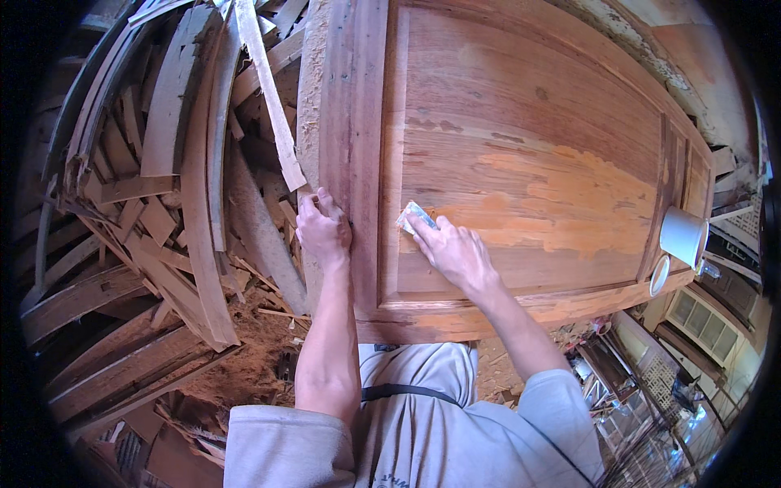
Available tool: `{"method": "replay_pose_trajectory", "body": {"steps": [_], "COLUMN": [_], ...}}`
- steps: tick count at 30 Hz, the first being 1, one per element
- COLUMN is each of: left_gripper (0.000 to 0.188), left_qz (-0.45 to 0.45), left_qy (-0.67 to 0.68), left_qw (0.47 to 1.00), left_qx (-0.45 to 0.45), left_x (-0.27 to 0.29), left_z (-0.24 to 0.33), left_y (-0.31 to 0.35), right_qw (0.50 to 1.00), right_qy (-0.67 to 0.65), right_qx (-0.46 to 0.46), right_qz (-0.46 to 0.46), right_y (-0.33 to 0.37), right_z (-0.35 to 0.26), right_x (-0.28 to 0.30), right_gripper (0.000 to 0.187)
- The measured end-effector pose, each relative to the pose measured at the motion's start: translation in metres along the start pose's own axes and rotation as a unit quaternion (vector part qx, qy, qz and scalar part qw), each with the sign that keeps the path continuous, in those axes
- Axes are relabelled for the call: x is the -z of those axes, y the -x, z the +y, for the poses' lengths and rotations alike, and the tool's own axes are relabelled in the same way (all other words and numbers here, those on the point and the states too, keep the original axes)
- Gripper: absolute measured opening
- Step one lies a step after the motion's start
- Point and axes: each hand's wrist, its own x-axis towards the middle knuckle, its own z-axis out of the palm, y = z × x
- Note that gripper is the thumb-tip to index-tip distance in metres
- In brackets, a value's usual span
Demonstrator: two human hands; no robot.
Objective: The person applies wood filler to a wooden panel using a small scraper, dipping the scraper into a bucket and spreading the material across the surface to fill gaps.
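A panelled wooden door (521, 89) lies flat in front of me, with orange-tan filler (561, 195) smeared in streaks over its large panel. My right hand (455, 254) grips a putty knife (417, 217), its filler-smeared blade against the panel near the left moulding. My left hand (325, 232) is at the door's left edge, fingers curled in. Whatever those fingers hold, if anything, is hidden. Just beyond them ends a pale, thin wood strip (272, 89).
Left of the door rises a heap of wood offcuts (175, 106), with sawdust (215, 370) below. A white tub (683, 236) stands on the door's right side, beside a round white lid (660, 276). Clutter (626, 358) lies beyond at lower right.
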Motion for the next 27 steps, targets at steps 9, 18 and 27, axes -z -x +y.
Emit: {"method": "replay_pose_trajectory", "body": {"steps": [9, 18, 27], "left_gripper": [0.050, 0.049, 0.051], "left_qz": [0.011, 0.009, 0.001], "left_qy": [0.001, 0.002, -0.006], "left_qw": [1.000, 1.000, 1.000], "left_qx": [-0.008, -0.010, 0.000], "left_x": [-0.001, 0.001, -0.001], "left_z": [-0.005, -0.006, -0.006], "left_y": [-0.001, -0.001, -0.003], "right_qw": [0.995, 0.983, 0.915], "right_qy": [0.077, 0.021, -0.312], "right_qx": [0.039, -0.118, -0.149], "right_qz": [-0.041, -0.139, 0.210], "right_y": [-0.004, 0.030, 0.018], "right_z": [0.013, 0.102, 0.000], "right_x": [0.005, 0.071, -0.047], "right_gripper": [0.040, 0.037, 0.048]}}
